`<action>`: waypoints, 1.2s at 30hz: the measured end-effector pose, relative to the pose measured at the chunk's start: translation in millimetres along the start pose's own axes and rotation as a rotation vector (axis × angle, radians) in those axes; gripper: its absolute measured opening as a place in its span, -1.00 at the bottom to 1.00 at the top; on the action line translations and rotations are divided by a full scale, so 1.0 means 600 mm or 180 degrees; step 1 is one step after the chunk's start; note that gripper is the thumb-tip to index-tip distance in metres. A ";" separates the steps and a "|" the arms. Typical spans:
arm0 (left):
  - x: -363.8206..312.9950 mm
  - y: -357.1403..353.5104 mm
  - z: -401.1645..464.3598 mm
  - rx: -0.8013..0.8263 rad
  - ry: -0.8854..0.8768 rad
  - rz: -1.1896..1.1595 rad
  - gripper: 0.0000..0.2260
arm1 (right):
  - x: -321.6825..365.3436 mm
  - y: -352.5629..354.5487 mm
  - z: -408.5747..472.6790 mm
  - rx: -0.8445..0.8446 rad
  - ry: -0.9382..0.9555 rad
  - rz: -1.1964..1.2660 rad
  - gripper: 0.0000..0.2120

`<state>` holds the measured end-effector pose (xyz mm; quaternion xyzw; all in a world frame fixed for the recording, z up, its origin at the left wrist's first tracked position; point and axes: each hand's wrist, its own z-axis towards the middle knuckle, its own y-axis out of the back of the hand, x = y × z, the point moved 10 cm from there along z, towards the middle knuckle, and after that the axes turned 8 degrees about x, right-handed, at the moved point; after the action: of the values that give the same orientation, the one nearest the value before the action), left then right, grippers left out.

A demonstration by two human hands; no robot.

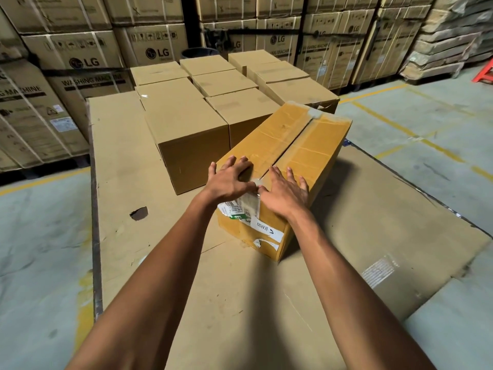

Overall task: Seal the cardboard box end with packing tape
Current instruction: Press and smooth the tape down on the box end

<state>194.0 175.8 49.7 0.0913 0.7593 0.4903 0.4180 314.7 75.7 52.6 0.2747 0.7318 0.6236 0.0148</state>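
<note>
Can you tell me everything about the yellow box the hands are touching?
The yellow cardboard box is long and lies flat on cardboard sheets, angled beside plainer brown boxes. Its top flaps meet along a middle seam. Torn white labels cover its near end. The left hand and right hand press flat there.

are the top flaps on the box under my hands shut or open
Shut. Both flaps of the box lie flat, meeting along the centre seam, with both hands pressed on them.

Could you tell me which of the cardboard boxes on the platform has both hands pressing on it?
The yellowish box nearest the camera, lying askew. The left hand and right hand lie flat on its near end; the paler boxes behind stand untouched in rows.
</note>
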 end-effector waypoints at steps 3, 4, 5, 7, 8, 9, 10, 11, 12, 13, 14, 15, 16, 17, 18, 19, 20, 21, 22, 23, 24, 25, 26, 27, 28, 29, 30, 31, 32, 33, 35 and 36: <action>-0.005 0.007 0.003 -0.0467 0.0170 0.0190 -0.38 | 0.002 0.003 0.004 -0.0182 -0.0055 -0.0084 -0.37; -0.006 0.008 0.003 -0.0643 0.0271 0.0269 -0.43 | 0.005 0.003 0.004 -0.0240 -0.0064 -0.0113 -0.40; -0.006 0.006 0.002 -0.0785 0.0360 0.0306 -0.46 | 0.009 0.003 0.004 -0.0256 -0.0064 -0.0119 -0.42; -0.007 0.002 0.000 -0.1011 0.0405 0.0367 -0.49 | 0.013 0.003 0.004 -0.0255 -0.0032 -0.0096 -0.45; -0.009 0.002 -0.003 -0.1097 0.0361 0.0426 -0.51 | 0.013 0.003 0.004 -0.0250 0.0013 -0.0088 -0.46; -0.013 0.002 -0.008 -0.1177 0.0302 0.0482 -0.52 | 0.011 0.003 0.004 -0.0225 0.0083 -0.0080 -0.46; -0.016 0.000 -0.018 -0.1271 0.0264 0.0508 -0.50 | 0.010 0.003 0.003 -0.0170 0.0182 -0.0069 -0.46; -0.020 -0.005 -0.033 -0.1391 0.0240 0.0490 -0.46 | 0.010 0.001 0.002 -0.0089 0.0303 -0.0045 -0.46; -0.024 -0.015 -0.054 -0.1537 0.0189 0.0418 -0.43 | 0.012 0.000 0.000 -0.0006 0.0434 -0.0023 -0.46; -0.032 -0.033 -0.076 -0.1662 0.0085 0.0329 -0.42 | 0.015 -0.002 -0.003 0.0050 0.0559 -0.0037 -0.47; -0.043 -0.058 -0.095 -0.1708 -0.0041 0.0252 -0.42 | 0.019 -0.003 -0.005 0.0067 0.0666 -0.0096 -0.48; -0.052 -0.088 -0.110 -0.1679 -0.0144 0.0184 -0.42 | 0.024 -0.005 -0.008 0.0060 0.0769 -0.0179 -0.49; -0.057 -0.120 -0.121 -0.1616 -0.0186 0.0119 -0.41 | 0.028 -0.006 -0.011 0.0044 0.0873 -0.0254 -0.49; -0.058 -0.147 -0.129 -0.1550 -0.0161 0.0041 -0.39 | 0.032 -0.008 -0.013 0.0045 0.0986 -0.0305 -0.49; -0.054 -0.167 -0.133 -0.1489 -0.0099 -0.0050 -0.37 | 0.035 -0.011 -0.016 0.0083 0.1102 -0.0339 -0.49; -0.049 -0.180 -0.135 -0.1433 -0.0049 -0.0130 -0.36 | 0.036 -0.013 -0.017 0.0157 0.1206 -0.0372 -0.48; -0.045 -0.188 -0.137 -0.1387 -0.0030 -0.0161 -0.35 | 0.036 -0.016 -0.017 0.0254 0.1305 -0.0423 -0.47; -0.042 -0.192 -0.140 -0.1345 -0.0032 -0.0115 -0.34 | 0.036 -0.018 -0.018 0.0345 0.1391 -0.0485 -0.47; -0.040 -0.196 -0.141 -0.1295 -0.0035 -0.0014 -0.34 | 0.035 -0.019 -0.018 0.0418 0.1461 -0.0546 -0.47; -0.036 -0.201 -0.142 -0.1227 -0.0026 0.0096 -0.34 | 0.034 -0.019 -0.018 0.0467 0.1533 -0.0602 -0.47; -0.030 -0.205 -0.143 -0.1153 -0.0004 0.0171 -0.34 | 0.035 -0.019 -0.019 0.0492 0.1598 -0.0651 -0.47; -0.024 -0.209 -0.145 -0.1097 0.0030 0.0213 -0.34 | 0.036 -0.019 -0.022 0.0483 0.1661 -0.0715 -0.47; -0.020 -0.211 -0.148 -0.1069 0.0061 0.0229 -0.34 | 0.038 -0.019 -0.025 0.0446 0.1715 -0.0783 -0.47; -0.020 -0.210 -0.150 -0.1078 0.0078 0.0211 -0.35 | 0.039 -0.019 -0.029 0.0384 0.1763 -0.0839 -0.47; -0.023 -0.207 -0.151 -0.1119 0.0066 0.0177 -0.35 | 0.040 -0.018 -0.033 0.0305 0.1804 -0.0882 -0.47; -0.031 -0.204 -0.151 -0.1174 0.0022 0.0152 -0.35 | 0.042 -0.016 -0.037 0.0213 0.1831 -0.0920 -0.47; -0.040 -0.200 -0.149 -0.1218 -0.0031 0.0134 -0.34 | 0.044 -0.015 -0.041 0.0117 0.1849 -0.0960 -0.46; -0.048 -0.199 -0.147 -0.1225 -0.0067 0.0111 -0.33 | 0.048 -0.013 -0.044 0.0041 0.1858 -0.0978 -0.46; -0.051 -0.200 -0.144 -0.1206 -0.0059 0.0090 -0.32 | 0.051 -0.012 -0.048 -0.0014 0.1856 -0.0969 -0.46; -0.049 -0.202 -0.143 -0.1179 -0.0012 0.0098 -0.31 | 0.055 -0.011 -0.051 -0.0079 0.1842 -0.0939 -0.46; -0.039 -0.208 -0.144 -0.1077 0.0134 0.0153 -0.30 | 0.059 -0.005 -0.057 -0.0201 0.1754 -0.0829 -0.47; -0.032 -0.212 -0.147 -0.0999 0.0196 0.0116 -0.30 | 0.061 -0.001 -0.060 -0.0247 0.1690 -0.0748 -0.48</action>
<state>177.0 42.5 -29.5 0.0236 0.6841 0.6130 0.3946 270.5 58.5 71.6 0.0145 0.7125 0.6951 -0.0947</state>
